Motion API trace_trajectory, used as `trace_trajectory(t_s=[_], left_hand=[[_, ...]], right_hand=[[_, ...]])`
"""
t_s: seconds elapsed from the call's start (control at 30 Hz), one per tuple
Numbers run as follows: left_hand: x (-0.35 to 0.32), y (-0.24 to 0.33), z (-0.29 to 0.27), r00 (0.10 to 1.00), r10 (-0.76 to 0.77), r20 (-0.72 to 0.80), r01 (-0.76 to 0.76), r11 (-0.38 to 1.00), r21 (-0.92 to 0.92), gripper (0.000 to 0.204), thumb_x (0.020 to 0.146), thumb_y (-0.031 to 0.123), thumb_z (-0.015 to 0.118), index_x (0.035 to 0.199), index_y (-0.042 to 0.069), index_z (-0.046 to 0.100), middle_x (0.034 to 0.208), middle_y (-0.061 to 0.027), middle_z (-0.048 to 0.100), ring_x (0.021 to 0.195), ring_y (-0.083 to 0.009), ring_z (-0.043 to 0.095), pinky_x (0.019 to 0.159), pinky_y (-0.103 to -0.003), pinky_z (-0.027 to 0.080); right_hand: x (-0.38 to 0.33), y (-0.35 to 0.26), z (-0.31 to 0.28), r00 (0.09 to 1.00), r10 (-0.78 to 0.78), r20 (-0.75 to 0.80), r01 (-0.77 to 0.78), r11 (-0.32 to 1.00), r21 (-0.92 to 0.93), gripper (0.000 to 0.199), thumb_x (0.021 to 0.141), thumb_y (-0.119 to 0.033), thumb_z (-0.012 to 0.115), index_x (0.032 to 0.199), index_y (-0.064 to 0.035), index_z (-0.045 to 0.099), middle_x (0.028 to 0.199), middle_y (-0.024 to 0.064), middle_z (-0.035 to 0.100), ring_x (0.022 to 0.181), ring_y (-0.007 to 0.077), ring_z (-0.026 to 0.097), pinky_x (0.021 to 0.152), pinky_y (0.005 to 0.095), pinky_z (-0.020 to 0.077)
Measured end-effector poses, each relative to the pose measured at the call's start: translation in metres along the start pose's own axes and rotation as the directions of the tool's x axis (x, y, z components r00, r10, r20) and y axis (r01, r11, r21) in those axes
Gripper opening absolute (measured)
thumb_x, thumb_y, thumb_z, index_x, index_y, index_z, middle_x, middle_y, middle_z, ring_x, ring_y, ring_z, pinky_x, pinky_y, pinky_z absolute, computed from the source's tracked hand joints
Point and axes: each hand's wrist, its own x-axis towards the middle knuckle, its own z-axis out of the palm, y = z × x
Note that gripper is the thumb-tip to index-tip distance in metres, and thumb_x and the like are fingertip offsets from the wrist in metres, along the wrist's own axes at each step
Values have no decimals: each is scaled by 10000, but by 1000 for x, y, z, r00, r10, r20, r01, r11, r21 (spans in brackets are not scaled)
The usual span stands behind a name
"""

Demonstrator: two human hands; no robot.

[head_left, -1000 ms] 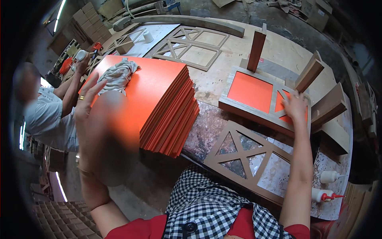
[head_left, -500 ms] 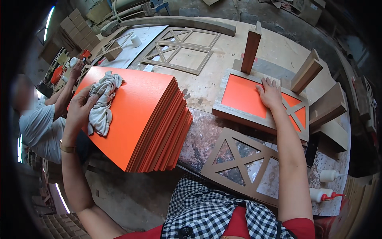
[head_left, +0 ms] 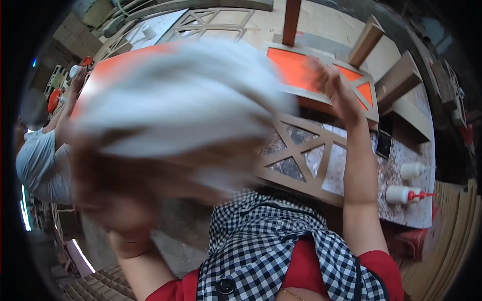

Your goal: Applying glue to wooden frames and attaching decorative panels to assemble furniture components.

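Note:
A white rag (head_left: pixel 191 100), smeared by motion, swings close in front of me and fills much of the view. My left hand (head_left: pixel 115 200), also blurred, grips it. Behind the rag, the stack of orange boards (head_left: pixel 113 65) is mostly hidden. My right hand (head_left: pixel 341 93) hovers at the near edge of a wood-framed orange panel (head_left: pixel 288 67), its fingers stretched out and slightly blurred, holding nothing. Nearer to me lies a brown lattice frame (head_left: pixel 298 143) with X-shaped bars, its left part covered by the rag.
Upright boards (head_left: pixel 399 83) stand behind and right of the panel. White squeeze bottles (head_left: pixel 396 194) with nozzles and a dark phone (head_left: pixel 384 143) lie along the table's right side. More lattice frames (head_left: pixel 216 17) lie at the back. At left, a co-worker's hand (head_left: pixel 78 80) holds a white bottle.
My left hand has lifted the rag off the orange stack and brought it toward me. My right hand has risen off the framed panel. The view has shifted.

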Motion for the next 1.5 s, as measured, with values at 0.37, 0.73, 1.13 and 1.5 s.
trace_trajectory(t_s=[0.37,0.73,1.13,1.5], left_hand=[[-153,-130,109,548,330,768,-495,869,-20,443,719,219,676,1120,90,540,1183,-83,540,1145,-243,469,1031,-411,333],[-146,-162,111,352,-25,936,-620,743,253,266,692,99,661,938,37,581,903,-94,531,855,-263,477,894,-375,350],[-32,-102,158,332,-49,942,-449,870,203,129,734,100,601,793,-14,595,787,-139,593,697,-257,519,683,-375,459],[16,-88,181,15,-586,810,99,807,582,182,834,132,624,910,-33,630,691,-43,579,628,-113,542,603,-249,458]], right_hand=[[-351,64,46,878,242,-413,210,580,787,591,725,-105,700,1208,22,385,1186,127,521,1015,210,548,855,309,477],[-372,35,88,799,429,-421,259,387,885,336,595,32,672,894,-24,530,987,116,572,871,216,558,723,258,478],[-291,24,84,890,107,-443,-37,986,163,410,572,-2,718,965,-10,599,951,75,599,825,201,559,746,293,447],[-159,37,95,905,202,-374,-423,334,-843,390,699,-218,626,1072,-105,605,993,151,624,852,331,597,734,353,478]])
